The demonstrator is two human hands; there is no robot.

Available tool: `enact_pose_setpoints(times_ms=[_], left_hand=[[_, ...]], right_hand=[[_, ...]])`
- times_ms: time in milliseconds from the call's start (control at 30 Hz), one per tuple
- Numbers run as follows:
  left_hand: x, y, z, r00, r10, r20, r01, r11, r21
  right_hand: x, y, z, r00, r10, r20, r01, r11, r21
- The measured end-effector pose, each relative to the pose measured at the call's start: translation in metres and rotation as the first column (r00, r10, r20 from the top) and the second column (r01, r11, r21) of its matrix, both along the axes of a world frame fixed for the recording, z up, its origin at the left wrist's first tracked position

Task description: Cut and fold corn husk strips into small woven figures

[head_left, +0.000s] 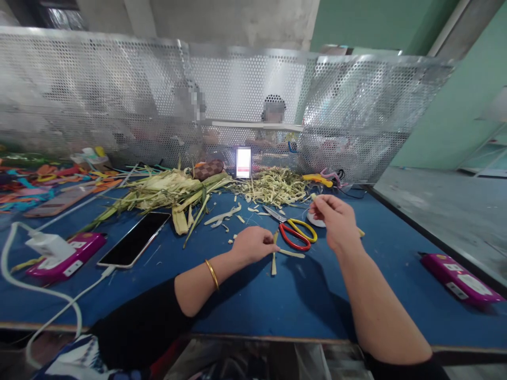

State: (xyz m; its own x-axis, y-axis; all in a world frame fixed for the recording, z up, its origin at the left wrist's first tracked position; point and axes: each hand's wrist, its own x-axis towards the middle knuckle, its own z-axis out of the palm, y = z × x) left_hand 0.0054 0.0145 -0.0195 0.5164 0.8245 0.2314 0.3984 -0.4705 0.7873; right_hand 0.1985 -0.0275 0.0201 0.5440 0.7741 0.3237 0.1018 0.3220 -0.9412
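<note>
My left hand point(253, 245), with a gold bangle at the wrist, is closed low over the blue table, pinching a pale plant strip point(273, 266). Another pale strip point(292, 254) sticks out to the right from the same fingertips, so the two cross. Raised to the right, my right hand point(335, 214) is closed in a pinch; a small pale end shows at its fingertips, too small to name surely. Scissors point(295, 235) with one red and one yellow handle lie between the hands, blades slightly apart. A white round object point(316, 220) is partly hidden behind my right hand.
Behind lie a heap of dry husks point(170, 187) and a pile of cut strips point(277, 186). A phone point(135, 240) on a white cable and a magenta pack point(69, 258) are left; another magenta pack point(459, 278) is right. A perforated metal screen point(245, 68) closes the back.
</note>
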Motion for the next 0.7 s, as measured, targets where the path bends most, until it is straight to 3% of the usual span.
enact_pose_setpoints(times_ms=[67, 133, 200, 267, 333, 433, 533, 600, 700], left_hand=[[0.002, -0.001, 0.000, 0.997, -0.011, 0.077, 0.020, 0.992, -0.125], [0.002, 0.000, 0.005, 0.967, 0.039, 0.251, 0.067, 0.914, -0.400], [0.000, 0.003, 0.014, 0.887, 0.171, 0.430, 0.189, 0.715, -0.674], [-0.003, 0.005, 0.021, 0.797, 0.311, 0.517, 0.315, 0.515, -0.797], [-0.005, 0.006, 0.025, 0.741, 0.389, 0.547, 0.390, 0.415, -0.822], [-0.005, 0.005, 0.026, 0.728, 0.389, 0.564, 0.438, 0.368, -0.820], [-0.002, 0.004, 0.026, 0.757, 0.365, 0.541, 0.421, 0.360, -0.832], [-0.001, 0.004, 0.025, 0.779, 0.361, 0.513, 0.391, 0.359, -0.847], [0.001, 0.002, 0.023, 0.817, 0.354, 0.455, 0.314, 0.388, -0.866]], right_hand=[[-0.004, 0.001, -0.003, 0.992, 0.085, 0.095, -0.080, 0.995, -0.055], [-0.006, 0.001, -0.004, 0.981, 0.129, 0.145, -0.121, 0.991, -0.061], [-0.004, -0.001, -0.002, 0.988, 0.127, 0.093, -0.124, 0.992, -0.036], [-0.001, -0.003, 0.001, 0.990, 0.144, -0.006, -0.144, 0.989, -0.021], [-0.001, -0.006, 0.003, 0.974, 0.223, -0.037, -0.224, 0.974, -0.033], [-0.012, -0.009, 0.001, 0.902, 0.420, 0.099, -0.404, 0.903, -0.146], [-0.025, -0.009, -0.006, 0.767, 0.574, 0.288, -0.503, 0.815, -0.287], [-0.030, -0.007, -0.011, 0.707, 0.593, 0.386, -0.489, 0.804, -0.340], [-0.031, -0.003, -0.018, 0.684, 0.561, 0.466, -0.425, 0.826, -0.370]])
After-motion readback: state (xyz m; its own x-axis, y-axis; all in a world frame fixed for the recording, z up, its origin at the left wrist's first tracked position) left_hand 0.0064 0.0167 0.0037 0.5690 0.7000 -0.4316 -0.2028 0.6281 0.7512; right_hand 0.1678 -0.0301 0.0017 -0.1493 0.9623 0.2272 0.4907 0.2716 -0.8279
